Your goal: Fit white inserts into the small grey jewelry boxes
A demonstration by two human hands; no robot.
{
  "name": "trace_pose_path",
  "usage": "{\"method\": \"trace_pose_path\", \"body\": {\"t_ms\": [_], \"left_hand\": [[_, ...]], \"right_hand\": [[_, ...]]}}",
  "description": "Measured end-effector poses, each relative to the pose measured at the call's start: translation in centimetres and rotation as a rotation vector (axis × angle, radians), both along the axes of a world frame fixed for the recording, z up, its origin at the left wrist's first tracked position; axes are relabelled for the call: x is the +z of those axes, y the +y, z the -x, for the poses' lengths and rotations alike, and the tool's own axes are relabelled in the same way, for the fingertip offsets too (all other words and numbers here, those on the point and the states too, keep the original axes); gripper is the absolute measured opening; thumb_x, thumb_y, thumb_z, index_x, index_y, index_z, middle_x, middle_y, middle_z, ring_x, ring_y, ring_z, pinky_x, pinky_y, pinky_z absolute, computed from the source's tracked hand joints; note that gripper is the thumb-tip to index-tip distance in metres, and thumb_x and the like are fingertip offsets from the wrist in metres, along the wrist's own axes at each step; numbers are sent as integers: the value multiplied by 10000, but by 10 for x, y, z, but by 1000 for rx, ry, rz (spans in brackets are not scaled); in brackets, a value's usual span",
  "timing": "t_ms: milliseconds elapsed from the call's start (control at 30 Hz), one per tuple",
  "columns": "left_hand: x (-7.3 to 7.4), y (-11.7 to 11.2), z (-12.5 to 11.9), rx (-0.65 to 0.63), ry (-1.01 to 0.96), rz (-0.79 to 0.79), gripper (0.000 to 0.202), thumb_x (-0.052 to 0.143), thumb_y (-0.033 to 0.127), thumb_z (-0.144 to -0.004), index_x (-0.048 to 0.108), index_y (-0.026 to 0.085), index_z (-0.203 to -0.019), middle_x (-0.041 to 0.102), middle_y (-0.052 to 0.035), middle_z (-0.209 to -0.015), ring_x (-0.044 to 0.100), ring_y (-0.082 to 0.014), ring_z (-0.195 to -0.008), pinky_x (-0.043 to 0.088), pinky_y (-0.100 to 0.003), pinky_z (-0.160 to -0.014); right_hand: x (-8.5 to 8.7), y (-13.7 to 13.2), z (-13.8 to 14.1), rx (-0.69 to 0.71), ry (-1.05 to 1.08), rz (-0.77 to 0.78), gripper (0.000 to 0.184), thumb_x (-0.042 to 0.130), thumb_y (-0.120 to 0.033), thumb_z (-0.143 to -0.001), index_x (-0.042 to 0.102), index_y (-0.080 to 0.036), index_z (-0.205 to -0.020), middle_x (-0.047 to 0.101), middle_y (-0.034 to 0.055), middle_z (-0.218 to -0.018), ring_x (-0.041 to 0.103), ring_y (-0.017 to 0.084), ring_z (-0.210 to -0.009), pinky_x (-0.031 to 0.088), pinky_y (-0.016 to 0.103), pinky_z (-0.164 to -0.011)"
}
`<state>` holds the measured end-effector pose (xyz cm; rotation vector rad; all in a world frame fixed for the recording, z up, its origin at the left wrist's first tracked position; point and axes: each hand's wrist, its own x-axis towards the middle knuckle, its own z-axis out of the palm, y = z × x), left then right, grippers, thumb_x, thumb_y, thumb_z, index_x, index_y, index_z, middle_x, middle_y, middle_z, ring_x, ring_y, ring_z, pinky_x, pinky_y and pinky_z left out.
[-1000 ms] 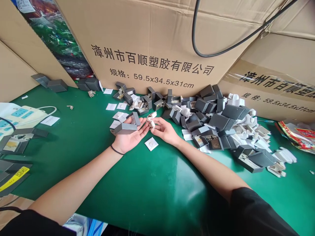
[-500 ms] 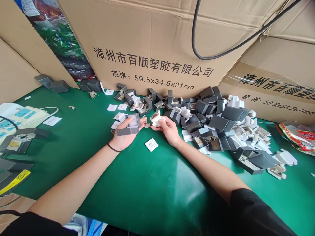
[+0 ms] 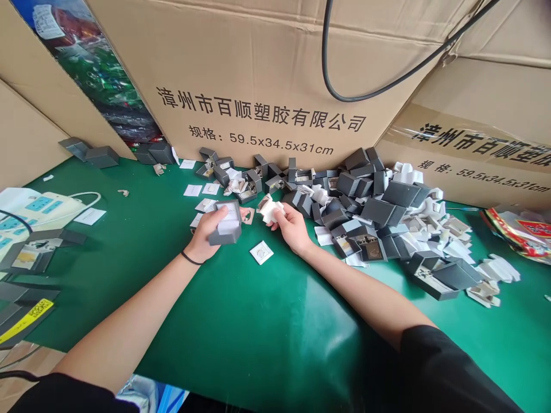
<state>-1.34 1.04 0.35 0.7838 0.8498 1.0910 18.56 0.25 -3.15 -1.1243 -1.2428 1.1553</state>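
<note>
A small open dark grey box (image 3: 228,232) with a white lining is gripped in my left hand (image 3: 204,232), thumb along its near edge. Just right of it, a small beige piece with a round hole (image 3: 248,216) shows by the left fingertips; I cannot tell whether they hold it. My right hand (image 3: 293,228) pinches a folded white card insert (image 3: 270,210), apart from the box. Below and between the hands, a white square card with a small item on it (image 3: 261,252) lies on the green table (image 3: 241,321).
Dark grey boxes and white inserts form a heap (image 3: 365,212) on the right. Loose white cards (image 3: 193,190) lie behind my left hand. A power strip (image 3: 41,206) stands at left, cardboard cartons (image 3: 258,74) at the back. A black cable (image 3: 329,69) hangs above.
The box in my left hand has turned and tilted, its inside facing me more. The holed beige piece shows more fully. My right hand keeps the white insert, which has turned slightly.
</note>
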Motion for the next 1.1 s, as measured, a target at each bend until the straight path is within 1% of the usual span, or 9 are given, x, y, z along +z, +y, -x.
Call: {"method": "trace_pose_path", "body": {"t_ms": [100, 167, 267, 400, 600, 767, 900, 967, 1100], "left_hand": [[3, 2, 0, -64, -247, 59, 272, 516, 327, -852, 686, 116, -828, 696, -111, -880, 646, -248, -947, 511, -362, -859], [3, 2, -1, -75, -333, 132, 285, 485, 336, -865, 674, 124, -842, 686, -97, -855, 642, -245, -979, 506, -391, -902], [2, 0, -6, -27, -364, 206, 267, 467, 303, -876, 669, 129, -851, 684, -88, -840, 652, -227, -967, 502, -396, -930], [2, -4, -11, -1, -347, 219, 268, 474, 278, -875, 677, 111, -822, 694, -116, -862, 657, -251, -971, 518, -400, -908], [-2, -6, -15, 9, -322, 242, 252, 450, 230, -893, 670, 120, -841, 709, -113, -865, 671, -232, -940, 495, -417, -957], [-8, -10, -14, -106, -278, 197, 213, 496, 219, -878, 678, 122, -932, 719, -98, -890, 670, -218, -932, 468, -395, -986], [-11, -10, -13, -252, -267, 170, 253, 497, 261, -886, 674, 107, -979, 708, -123, -945, 648, -258, -1002, 460, -408, -976], [-13, -9, -13, -301, -271, 155, 263, 497, 273, -888, 670, 105, -993, 700, -127, -959, 649, -261, -987, 466, -407, -953], [-16, -9, -11, -346, -268, 106, 272, 480, 274, -899, 672, 95, -970, 694, -113, -902, 665, -207, -843, 491, -352, -880]], "right_hand": [[-5, 0, 1, -17, -48, -29, 445, 527, -577, -812, 652, -187, -987, 673, 20, -788, 616, 140, -678, 542, 299, -697], [-8, -1, 2, 4, -122, -68, 452, 519, -565, -828, 665, -210, -1068, 700, 29, -926, 638, 160, -760, 548, 329, -757], [-10, -4, 3, 2, -212, -143, 438, 504, -531, -856, 656, -245, -1150, 689, 25, -1094, 646, 177, -829, 549, 350, -800], [-7, -6, 0, -42, -200, -197, 430, 495, -503, -873, 630, -264, -1204, 614, 4, -1261, 626, 200, -987, 550, 347, -847], [-1, -5, -1, 28, -138, -123, 470, 496, -486, -876, 559, -250, -1277, 615, 8, -1247, 636, 192, -989, 560, 344, -855], [2, -11, 2, 113, -251, -229, 519, 613, -425, -810, 505, -255, -1288, 579, 37, -1287, 631, 191, -1021, 549, 319, -879], [2, -13, 2, 87, -384, -314, 480, 638, -380, -790, 528, -247, -1238, 613, 53, -1227, 649, 193, -968, 541, 338, -881], [1, -13, 0, 99, -484, -403, 472, 624, -369, -804, 521, -242, -1246, 611, 72, -1236, 624, 220, -1053, 512, 365, -931], [-1, -13, -3, 219, -631, -575, 515, 594, -351, -838, 450, -246, -1321, 575, 99, -1283, 556, 242, -1184, 469, 398, -991]]}}
